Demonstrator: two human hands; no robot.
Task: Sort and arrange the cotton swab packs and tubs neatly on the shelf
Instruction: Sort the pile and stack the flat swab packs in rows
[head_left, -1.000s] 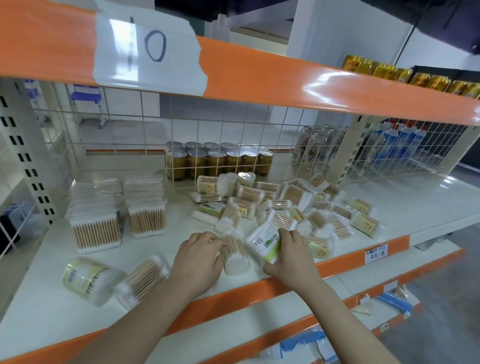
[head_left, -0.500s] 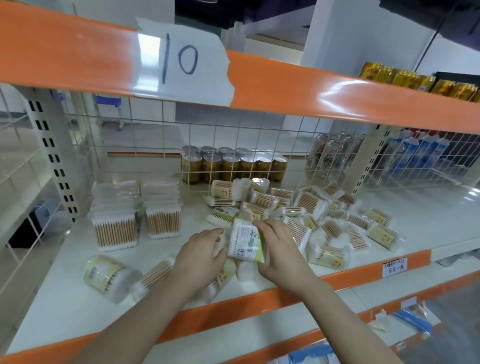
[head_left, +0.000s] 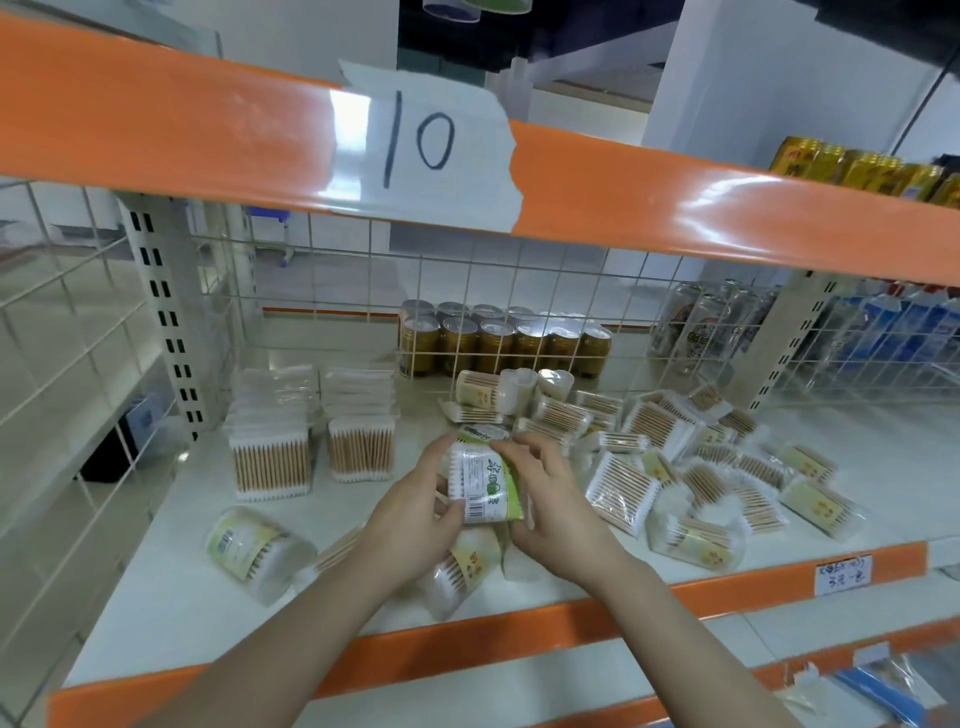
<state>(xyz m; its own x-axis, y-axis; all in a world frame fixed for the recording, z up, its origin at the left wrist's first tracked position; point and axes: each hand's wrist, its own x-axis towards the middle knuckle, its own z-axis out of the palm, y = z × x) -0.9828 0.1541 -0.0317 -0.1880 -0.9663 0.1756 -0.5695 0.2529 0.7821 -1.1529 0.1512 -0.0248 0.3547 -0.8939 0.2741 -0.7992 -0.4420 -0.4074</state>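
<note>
Both hands hold one cotton swab pack with a green and white label (head_left: 485, 488) above the white shelf (head_left: 171, 613). My left hand (head_left: 415, 514) grips its left side and my right hand (head_left: 550, 504) grips its right side. Two neat stacks of flat swab packs (head_left: 270, 441) stand at the back left. A round swab tub (head_left: 249, 551) lies on its side at the front left, and another tub (head_left: 457, 571) lies under my hands. A loose heap of swab packs (head_left: 675, 467) covers the shelf's right half.
A wire grid (head_left: 467, 291) backs the shelf, with gold cans (head_left: 498, 343) behind it. An orange beam (head_left: 675, 208) with a paper marked 10 runs overhead. An orange front edge (head_left: 519, 639) borders the shelf. More cans and blue packs stand at the right.
My right hand lifted the green-label pack off the shelf and brought it toward the middle. My left hand left the tub and took hold of the pack's left side.
</note>
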